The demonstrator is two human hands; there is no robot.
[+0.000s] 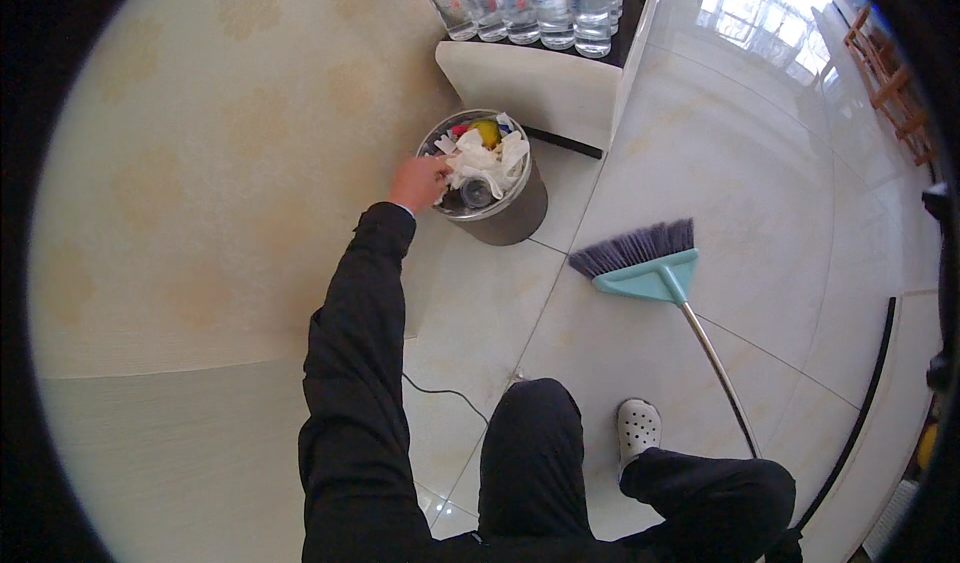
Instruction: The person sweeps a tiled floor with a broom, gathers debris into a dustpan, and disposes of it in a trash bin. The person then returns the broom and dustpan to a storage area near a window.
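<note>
Left arm in a black sleeve is stretched way out across the floor, left hand [418, 182] sitting right at the near rim of the small round trash bin [500, 218]. The fingers are curled down onto the rim or the rubbish at its edge; can't tell whether they're actually pinching anything. Right hand isn't visible, it's lost somewhere under the dark sleeve at the bottom edge.

The bin sits on the floor right against the cream wall [200, 183], at the foot of a white cabinet [540, 88]. It's stuffed: crumpled white tissues [488, 159], something yellow [487, 131] near the back, and some dark bits.

On top of the cabinet there's a row of clear plastic water bottles [530, 3], standing upright, packed side by side.

A broom [645, 261] with a teal head and dark grey bristles rests on the floor to the right of the bin, well apart from it, its metal handle running back toward the person's right side.

Floor is glossy pale tile [760, 163] with window glare. A thin cable [445, 391] trails by the knee, and a white clog [638, 428] shows.
</note>
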